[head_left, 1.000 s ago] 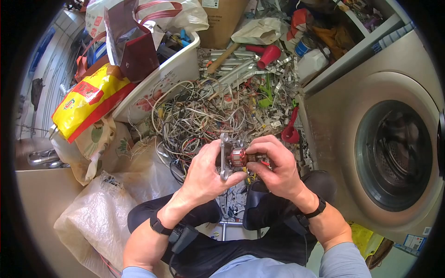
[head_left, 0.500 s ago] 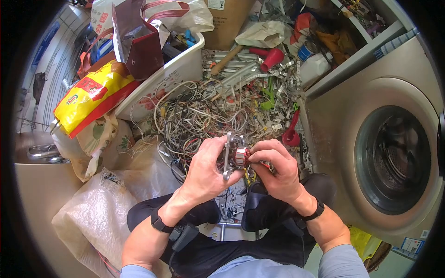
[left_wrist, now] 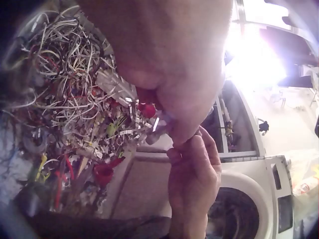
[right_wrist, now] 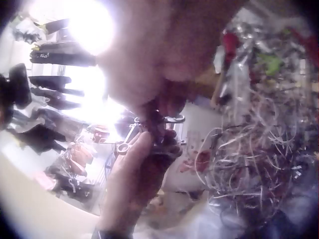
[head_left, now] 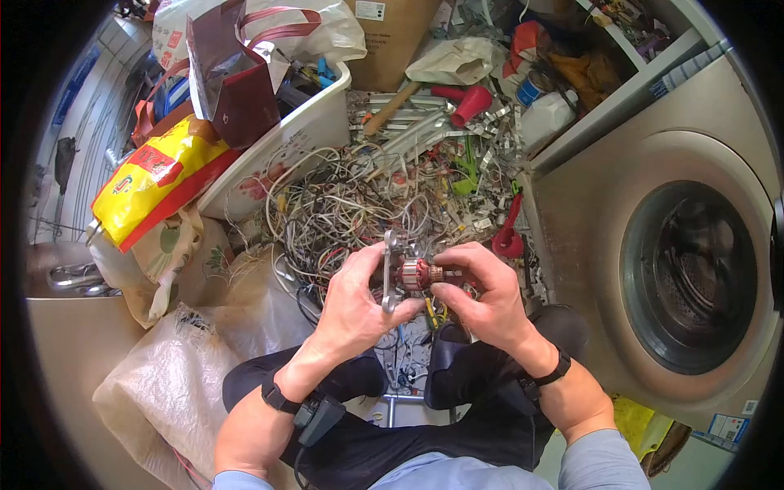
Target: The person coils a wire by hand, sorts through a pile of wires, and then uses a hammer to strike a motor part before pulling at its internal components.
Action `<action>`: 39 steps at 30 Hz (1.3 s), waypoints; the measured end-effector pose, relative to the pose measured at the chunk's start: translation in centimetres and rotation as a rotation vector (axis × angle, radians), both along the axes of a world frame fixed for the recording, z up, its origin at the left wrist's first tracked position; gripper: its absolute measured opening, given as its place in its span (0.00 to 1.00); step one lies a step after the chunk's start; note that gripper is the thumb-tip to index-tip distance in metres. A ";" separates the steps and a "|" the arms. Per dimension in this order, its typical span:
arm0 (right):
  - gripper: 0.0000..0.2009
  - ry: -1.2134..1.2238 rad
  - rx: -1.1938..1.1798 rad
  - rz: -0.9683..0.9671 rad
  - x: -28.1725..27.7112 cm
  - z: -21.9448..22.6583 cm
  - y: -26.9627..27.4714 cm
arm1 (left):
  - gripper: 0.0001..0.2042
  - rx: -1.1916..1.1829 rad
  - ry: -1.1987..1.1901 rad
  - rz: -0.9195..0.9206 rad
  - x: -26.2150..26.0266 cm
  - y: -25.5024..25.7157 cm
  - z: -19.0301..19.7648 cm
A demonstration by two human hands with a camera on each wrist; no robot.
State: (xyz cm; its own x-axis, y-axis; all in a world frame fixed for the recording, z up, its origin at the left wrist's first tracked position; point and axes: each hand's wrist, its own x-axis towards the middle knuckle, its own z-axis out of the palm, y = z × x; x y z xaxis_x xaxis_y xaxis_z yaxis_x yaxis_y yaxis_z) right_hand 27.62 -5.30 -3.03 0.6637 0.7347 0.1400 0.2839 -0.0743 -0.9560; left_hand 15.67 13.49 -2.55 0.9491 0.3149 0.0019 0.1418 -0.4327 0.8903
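In the head view, the left hand [head_left: 351,304] grips a grey metal bracket [head_left: 389,272] between its thumb and fingers. Attached at the bracket's right side is a small motor rotor [head_left: 416,275] with red windings and a copper-coloured section. The right hand [head_left: 487,296] pinches the rotor's right end around its shaft. In the right wrist view the bracket's ring end [right_wrist: 122,148] shows beside the left hand [right_wrist: 130,174]. The left wrist view shows the right hand [left_wrist: 194,177], while the rotor is hidden behind the left hand [left_wrist: 172,64].
Below the hands lies a heap of tangled wires [head_left: 351,204] and metal scraps, with a red scoop [head_left: 508,238] at its right. A white tub [head_left: 286,151] stands upper left, a washing machine [head_left: 600,188] on the right. A translucent sack [head_left: 163,376] lies lower left.
The bracket and rotor have shifted slightly left with the hands. More of the rotor's copper-coloured section and shaft shows now, as the right fingers sit farther out along it.
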 end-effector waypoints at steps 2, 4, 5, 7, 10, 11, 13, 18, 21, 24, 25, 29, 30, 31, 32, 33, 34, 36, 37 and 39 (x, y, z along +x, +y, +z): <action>0.17 0.010 -0.018 -0.012 0.1 0.3 0.1 | 0.37 -0.046 0.062 0.005 0.1 -0.2 0.3; 0.15 0.018 -0.038 -0.024 0.1 0.4 0.0 | 0.35 -0.115 0.078 0.014 0.3 -0.4 0.8; 0.16 0.154 -0.044 -0.027 0.1 0.3 -0.1 | 0.33 -0.181 0.095 0.025 0.3 -0.5 1.0; 0.16 0.287 -0.051 -0.033 0.0 -0.1 -0.2 | 0.35 -0.175 0.097 0.007 0.4 -0.4 1.1; 0.18 0.518 0.064 -0.072 0.0 -0.9 -0.1 | 0.37 -0.156 0.101 -0.010 0.4 -0.3 1.1; 0.18 0.572 0.094 -0.048 0.1 -1.1 -0.1 | 0.36 -0.141 0.105 -0.011 0.3 -0.3 1.1; 0.19 0.626 0.125 -0.022 0.1 -1.1 -0.2 | 0.35 -0.208 0.154 -0.014 0.3 0.0 1.3; 0.17 0.659 0.083 0.020 0.4 -1.1 -0.3 | 0.31 -0.349 0.230 -0.017 0.2 0.2 1.9; 0.17 0.635 0.077 0.017 0.4 -0.9 -0.1 | 0.28 -0.284 0.257 -0.016 0.1 0.3 1.7; 0.18 0.628 0.069 0.032 0.5 -0.7 0.0 | 0.27 -0.307 0.249 0.003 0.0 0.3 1.6; 0.18 0.627 0.069 0.032 0.5 -0.7 0.0 | 0.26 -0.274 0.276 -0.010 0.0 0.5 1.4; 0.19 0.611 0.088 0.062 0.4 -1.0 0.2 | 0.28 -0.341 0.341 -0.055 -0.1 0.8 1.3; 0.19 0.615 0.103 0.068 0.4 -1.1 0.2 | 0.28 -0.341 0.341 -0.056 -0.2 1.0 1.1; 0.19 0.614 0.104 0.065 0.5 -0.9 0.1 | 0.31 -0.449 0.417 -0.084 -0.3 1.2 0.7; 0.18 0.663 0.088 0.085 0.6 -0.7 0.1 | 0.34 -0.556 0.493 -0.112 -0.3 1.4 0.5; 0.18 0.713 0.072 0.104 0.7 -0.6 0.0 | 0.34 -0.555 0.495 -0.115 -0.2 1.4 0.7; 0.18 0.714 0.073 0.103 0.9 -0.5 0.0 | 0.38 -0.651 0.504 -0.101 -0.2 1.3 1.1; 0.18 0.668 0.023 0.145 1.3 -0.6 -0.1 | 0.42 -0.824 0.561 0.025 -0.3 1.0 0.0; 0.17 0.597 0.030 0.111 1.6 -0.1 -0.1 | 0.38 -0.864 0.584 0.210 0.2 0.2 1.3; 0.17 0.501 0.078 -0.042 3.4 0.8 -0.4 | 0.36 -0.932 0.565 0.264 0.6 0.9 0.3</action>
